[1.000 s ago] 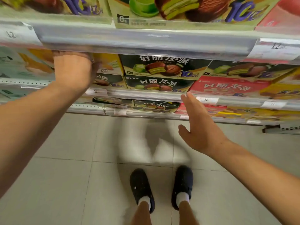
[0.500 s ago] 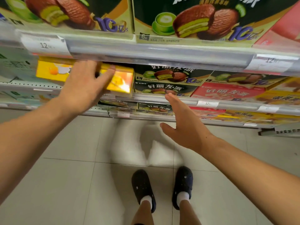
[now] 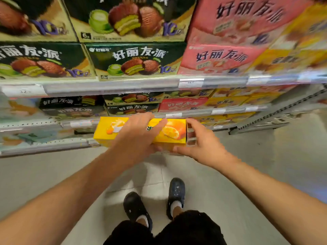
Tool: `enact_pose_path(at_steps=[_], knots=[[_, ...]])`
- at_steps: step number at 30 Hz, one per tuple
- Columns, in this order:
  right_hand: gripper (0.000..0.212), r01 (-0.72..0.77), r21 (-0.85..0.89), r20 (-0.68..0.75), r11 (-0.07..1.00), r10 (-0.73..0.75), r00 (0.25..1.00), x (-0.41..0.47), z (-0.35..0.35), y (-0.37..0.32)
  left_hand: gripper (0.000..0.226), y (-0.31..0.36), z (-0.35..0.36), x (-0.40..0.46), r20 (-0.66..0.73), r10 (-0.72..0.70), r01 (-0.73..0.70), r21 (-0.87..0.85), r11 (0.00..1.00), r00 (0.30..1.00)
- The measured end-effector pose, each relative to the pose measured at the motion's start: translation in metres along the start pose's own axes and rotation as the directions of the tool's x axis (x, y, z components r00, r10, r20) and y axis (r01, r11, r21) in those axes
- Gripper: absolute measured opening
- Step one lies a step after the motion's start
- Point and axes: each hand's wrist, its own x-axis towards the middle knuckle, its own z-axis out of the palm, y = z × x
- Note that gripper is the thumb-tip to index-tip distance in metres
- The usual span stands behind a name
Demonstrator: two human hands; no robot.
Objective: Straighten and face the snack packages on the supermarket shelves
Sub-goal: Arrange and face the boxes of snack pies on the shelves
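Supermarket shelves [image 3: 113,85] filled the upper half of my view, with pale floor tiles [image 3: 256,174] below them. From my remote seat I looked first at the fingers. The left fingers [image 3: 155,127] lay spread across the top face of a yellow box [image 3: 174,132], curling over its far edge, and the left thumb sat at the near lower edge, so the left hand [image 3: 136,138] gripped the box from above. The right fingers [image 3: 192,123] wrapped the box's right end, and the right thumb reached under the near corner; the right hand [image 3: 203,144] held that end. The box was level, long side running from nine to three o'clock, in the air just in front of the lower shelf edges and off the shelves. At twelve o'clock from it, dark green boxes [image 3: 131,99] sat stacked two high on the middle shelf, with a red box [image 3: 182,104] at one o'clock beside them and more yellow boxes [image 3: 228,101] farther toward two. On the shelf above, larger green boxes [image 3: 134,59] stood next to pink boxes [image 3: 217,58]. White price tags [image 3: 191,83] clung to the shelf rail. At six o'clock, two black shoes [image 3: 136,207] stood on the tiles.
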Motion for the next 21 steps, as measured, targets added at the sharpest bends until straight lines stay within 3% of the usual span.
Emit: enact_pose_path(at_steps=[8, 16, 19, 21], knots=[[0.071, -0.254, 0.125, -0.257, 0.959, 0.278, 0.925, -0.13, -0.136, 0.062, 0.096, 0.079, -0.03, 0.074, 0.017, 0.129, -0.129, 0.006, 0.992, 0.991], [0.07, -0.294, 0.333, -0.318, 0.896, 0.4, 0.86, -0.217, -0.229, 0.179, 0.096, 0.227, 0.002, 0.168, 0.129, 0.253, -0.237, -0.129, 0.963, 0.959], [0.068, -0.296, 0.301, -0.328, 0.906, 0.39, 0.86, -0.24, -0.276, 0.228, 0.093, 0.293, 0.019, 0.208, 0.153, 0.235, -0.206, -0.186, 0.961, 0.96], [0.082, -0.348, 0.223, -0.303, 0.911, 0.404, 0.863, -0.247, -0.304, 0.257, 0.089, 0.329, 0.028, 0.233, 0.159, 0.23, -0.198, -0.196, 0.961, 0.96]])
